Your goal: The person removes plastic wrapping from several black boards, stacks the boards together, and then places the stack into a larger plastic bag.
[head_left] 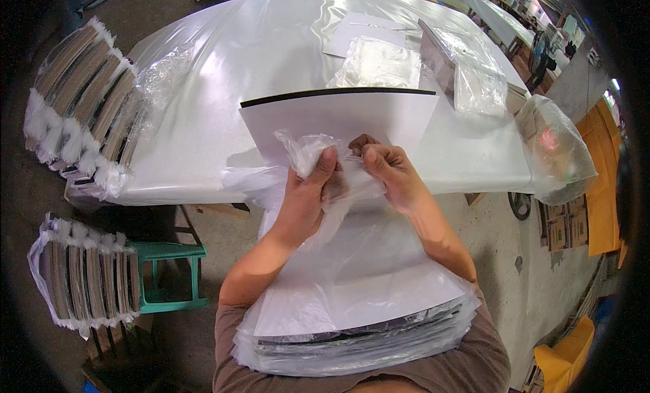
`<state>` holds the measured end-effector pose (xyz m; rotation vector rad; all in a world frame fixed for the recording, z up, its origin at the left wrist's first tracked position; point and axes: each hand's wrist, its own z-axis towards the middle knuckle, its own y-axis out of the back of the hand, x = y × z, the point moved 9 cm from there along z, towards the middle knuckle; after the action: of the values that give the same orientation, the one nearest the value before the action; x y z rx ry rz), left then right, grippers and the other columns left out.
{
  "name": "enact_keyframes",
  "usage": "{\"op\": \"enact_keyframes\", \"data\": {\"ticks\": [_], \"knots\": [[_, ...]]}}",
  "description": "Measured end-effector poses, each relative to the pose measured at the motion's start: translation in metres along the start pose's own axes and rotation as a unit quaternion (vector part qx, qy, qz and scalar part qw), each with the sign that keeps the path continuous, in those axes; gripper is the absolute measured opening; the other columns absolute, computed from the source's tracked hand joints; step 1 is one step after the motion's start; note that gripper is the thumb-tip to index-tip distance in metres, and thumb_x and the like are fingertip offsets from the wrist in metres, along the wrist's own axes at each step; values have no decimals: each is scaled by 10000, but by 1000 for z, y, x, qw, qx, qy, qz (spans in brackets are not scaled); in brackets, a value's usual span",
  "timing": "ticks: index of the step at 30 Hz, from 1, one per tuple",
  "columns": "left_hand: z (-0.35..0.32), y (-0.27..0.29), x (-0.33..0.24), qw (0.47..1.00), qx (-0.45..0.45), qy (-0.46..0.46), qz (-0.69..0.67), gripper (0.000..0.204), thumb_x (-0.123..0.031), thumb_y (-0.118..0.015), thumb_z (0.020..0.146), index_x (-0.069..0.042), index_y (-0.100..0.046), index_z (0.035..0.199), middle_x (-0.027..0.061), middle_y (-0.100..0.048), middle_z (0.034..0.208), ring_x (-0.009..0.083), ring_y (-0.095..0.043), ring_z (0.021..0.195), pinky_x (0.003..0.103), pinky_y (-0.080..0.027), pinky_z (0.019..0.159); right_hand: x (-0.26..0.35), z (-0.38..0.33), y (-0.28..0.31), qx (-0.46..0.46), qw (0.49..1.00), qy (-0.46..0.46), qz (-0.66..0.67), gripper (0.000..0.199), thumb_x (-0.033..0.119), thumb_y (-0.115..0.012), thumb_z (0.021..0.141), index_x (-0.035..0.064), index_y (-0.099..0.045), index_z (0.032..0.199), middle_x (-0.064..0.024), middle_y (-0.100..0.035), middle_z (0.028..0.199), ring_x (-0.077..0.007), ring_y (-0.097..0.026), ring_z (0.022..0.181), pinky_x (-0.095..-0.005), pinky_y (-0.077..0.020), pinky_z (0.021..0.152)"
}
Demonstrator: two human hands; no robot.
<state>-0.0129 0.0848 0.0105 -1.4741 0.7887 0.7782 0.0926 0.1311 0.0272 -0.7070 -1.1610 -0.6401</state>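
My left hand (313, 193) is closed round a bunched piece of clear plastic film (308, 152), the thumb pressed on top. Close beside it, my right hand (391, 171) pinches another part of the same thin film between thumb and fingers. Loose film hangs between and below both hands. Just beyond them lies a white board with a black far edge (338, 107), its near part hidden by my hands and the film. Against my body rests a stack of white sheets in clear plastic (359, 305), with dark layers at its near edge.
A plastic-covered table (223, 61) spreads ahead. On it are bundled wrapped stacks (81, 88) at left and flat wrapped packs (474, 74) at back right. Another bundle (91, 278) rests by a green stool (169, 278). A clear plastic bag (558, 149) hangs at the table's right corner.
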Motion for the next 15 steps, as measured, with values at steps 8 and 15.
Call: {"op": "enact_keyframes", "data": {"ticks": [8, 15], "knots": [[-58, -2, 6, 845, 445, 134, 265, 410, -336, -728, 729, -10, -630, 957, 71, -636, 822, 159, -551, 567, 278, -454, 533, 34, -31, 95, -229, 928, -61, 286, 322, 401, -533, 900, 113, -558, 1042, -32, -570, 704, -52, -466, 365, -170, -347, 299], [-40, 27, -88, 965, 215, -152, 9, 429, -303, -723, 727, -10, -602, 1017, 80, -627, 889, 178, -556, 668, 291, -450, 616, 1, -56, 29, 73, 989, -131, 16, 391, 342, -598, 865, 35, -539, 1100, -44, -616, 837, -137, -583, 607, -242, -479, 533]]}}
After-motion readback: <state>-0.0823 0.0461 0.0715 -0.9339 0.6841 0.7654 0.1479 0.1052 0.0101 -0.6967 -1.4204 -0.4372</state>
